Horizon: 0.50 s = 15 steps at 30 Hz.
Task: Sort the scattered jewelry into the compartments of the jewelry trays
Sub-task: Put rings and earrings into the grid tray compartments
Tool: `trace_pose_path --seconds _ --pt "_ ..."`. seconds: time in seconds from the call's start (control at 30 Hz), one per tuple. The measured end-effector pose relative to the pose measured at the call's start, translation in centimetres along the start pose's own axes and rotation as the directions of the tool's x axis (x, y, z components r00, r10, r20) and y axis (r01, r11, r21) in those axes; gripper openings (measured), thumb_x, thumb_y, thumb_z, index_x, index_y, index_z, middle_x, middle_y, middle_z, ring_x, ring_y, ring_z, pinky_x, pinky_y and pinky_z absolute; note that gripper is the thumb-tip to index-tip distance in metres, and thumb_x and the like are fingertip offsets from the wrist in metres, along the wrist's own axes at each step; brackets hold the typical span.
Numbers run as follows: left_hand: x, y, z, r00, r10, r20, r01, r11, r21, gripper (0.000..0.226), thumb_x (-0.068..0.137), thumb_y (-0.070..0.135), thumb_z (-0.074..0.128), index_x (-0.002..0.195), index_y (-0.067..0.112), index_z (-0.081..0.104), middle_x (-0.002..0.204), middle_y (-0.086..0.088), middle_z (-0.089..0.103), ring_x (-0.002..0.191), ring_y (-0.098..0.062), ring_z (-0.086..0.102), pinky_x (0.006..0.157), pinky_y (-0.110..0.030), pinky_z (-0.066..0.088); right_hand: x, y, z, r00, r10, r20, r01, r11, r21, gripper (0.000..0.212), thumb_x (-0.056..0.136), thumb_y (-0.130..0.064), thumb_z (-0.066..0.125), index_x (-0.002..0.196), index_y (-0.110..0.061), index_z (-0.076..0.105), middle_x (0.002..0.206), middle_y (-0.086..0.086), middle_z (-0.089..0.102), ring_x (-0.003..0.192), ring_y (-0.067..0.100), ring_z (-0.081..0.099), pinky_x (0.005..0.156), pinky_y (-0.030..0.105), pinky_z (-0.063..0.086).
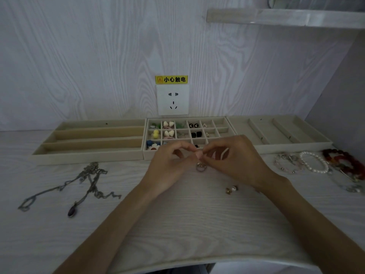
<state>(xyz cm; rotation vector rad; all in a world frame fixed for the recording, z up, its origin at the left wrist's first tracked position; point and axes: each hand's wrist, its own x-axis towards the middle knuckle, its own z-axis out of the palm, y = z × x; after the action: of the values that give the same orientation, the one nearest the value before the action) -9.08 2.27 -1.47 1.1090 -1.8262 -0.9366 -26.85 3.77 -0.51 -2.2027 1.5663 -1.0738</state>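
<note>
Jewelry lies scattered on the table (197, 224) before three trays: chains (88, 180) at left, bracelets (316, 163) at right, a small pearl earring (232, 189) near the right wrist. Both hands meet in front of the middle tray (147, 155); the left hand (169, 165) and right hand (233, 159) pinch a small silvery ring-shaped piece (201, 167) hanging from their fingertips, seemingly fastening or untangling it. Next it likely needs an empty cell in that gridded tray, whose left cells already hold colourful earrings.
</note>
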Motion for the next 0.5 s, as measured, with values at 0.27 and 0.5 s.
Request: trace_pose_path --seconds 0.27,0.5 --pt "-0.14 0.73 -0.58 0.987 -0.154 0.049 0.161 0.932 -0.325 0.01 0.085 0.026 0.065 0.093 0.02 0.065 0.07 0.02 0.067 0.064 0.01 0.058 0.046 -0.011 0.041 0.24 -0.56 -0.02 0.996 0.082 -0.042 -0.051 0.869 0.492 0.016 0.071 -0.007 0.076 0.087 -0.006 0.074 0.08 0.003 0.075 0.072 0.016 0.072 0.068 0.024 0.057" --pt "-0.31 0.55 -0.65 0.992 -0.124 0.011 0.122 0.948 -0.293 0.013 0.085 0.024 0.066 0.097 0.027 0.07 0.081 0.02 0.071 0.07 0.006 0.062 0.046 -0.014 0.042 0.25 -0.72 0.17 0.992 0.119 -0.032 -0.079 0.815 0.575 0.02 0.074 0.001 0.072 0.093 -0.005 0.072 0.085 0.0 0.074 0.078 0.013 0.072 0.072 0.018 0.055"
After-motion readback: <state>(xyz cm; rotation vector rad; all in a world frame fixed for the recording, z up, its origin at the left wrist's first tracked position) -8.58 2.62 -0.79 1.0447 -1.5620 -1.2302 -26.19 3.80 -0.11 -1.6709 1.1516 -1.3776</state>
